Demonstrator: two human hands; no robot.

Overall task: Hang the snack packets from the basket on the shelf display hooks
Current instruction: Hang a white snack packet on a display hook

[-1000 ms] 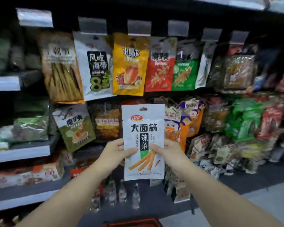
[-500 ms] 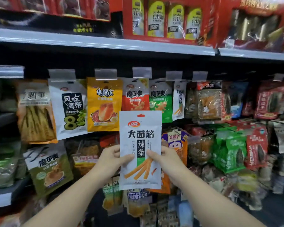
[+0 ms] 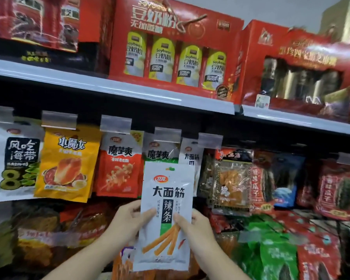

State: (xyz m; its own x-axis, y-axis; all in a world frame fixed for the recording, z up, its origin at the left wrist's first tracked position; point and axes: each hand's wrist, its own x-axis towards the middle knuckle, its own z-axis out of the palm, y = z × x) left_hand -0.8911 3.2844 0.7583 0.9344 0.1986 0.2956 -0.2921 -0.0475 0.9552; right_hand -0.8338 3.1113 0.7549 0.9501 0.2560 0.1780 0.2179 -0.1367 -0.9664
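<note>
Holding a white snack packet (image 3: 166,211) upright, left hand (image 3: 127,221) and right hand (image 3: 194,229) each pinch 1 side edge.

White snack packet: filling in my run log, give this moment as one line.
white snack packet | held upright by left hand and right hand | before matching hung packet | not yet hung

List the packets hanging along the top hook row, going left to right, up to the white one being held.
White seaweed packet → yellow packet → red-orange konjac packet → green konjac packet → held white spicy-strip packet, gripped by left hand and right hand.
</note>
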